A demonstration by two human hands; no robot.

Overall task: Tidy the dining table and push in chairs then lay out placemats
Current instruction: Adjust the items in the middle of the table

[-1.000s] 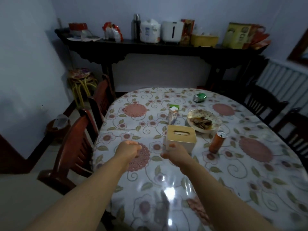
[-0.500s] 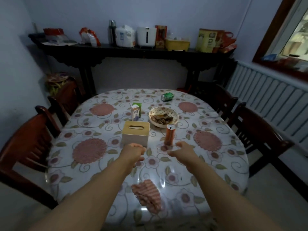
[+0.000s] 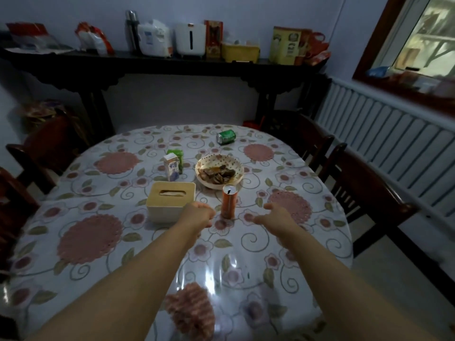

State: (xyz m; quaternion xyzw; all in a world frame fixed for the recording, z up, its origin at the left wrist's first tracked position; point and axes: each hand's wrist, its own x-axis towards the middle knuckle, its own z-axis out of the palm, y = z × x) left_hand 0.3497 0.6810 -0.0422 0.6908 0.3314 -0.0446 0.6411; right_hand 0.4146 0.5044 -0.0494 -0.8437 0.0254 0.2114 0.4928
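The view has swung to the middle of the table (image 3: pixel 246 252); both hands now flank the upright orange can (image 3: pixel 229 201), touching nothing; left hand (image 3: pixel 200 214) curled and empty; right hand (image 3: pixel 277 215) spread; clearing the can looks next.

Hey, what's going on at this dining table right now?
A person reaches both arms over the table toward the upright orange can. The left hand is a fist holding nothing, beside the tissue box. The right hand is open, just right of the can. Neither appears to touch it. A bowl of scraps, a milk carton and a tipped green can are not yet cleared.
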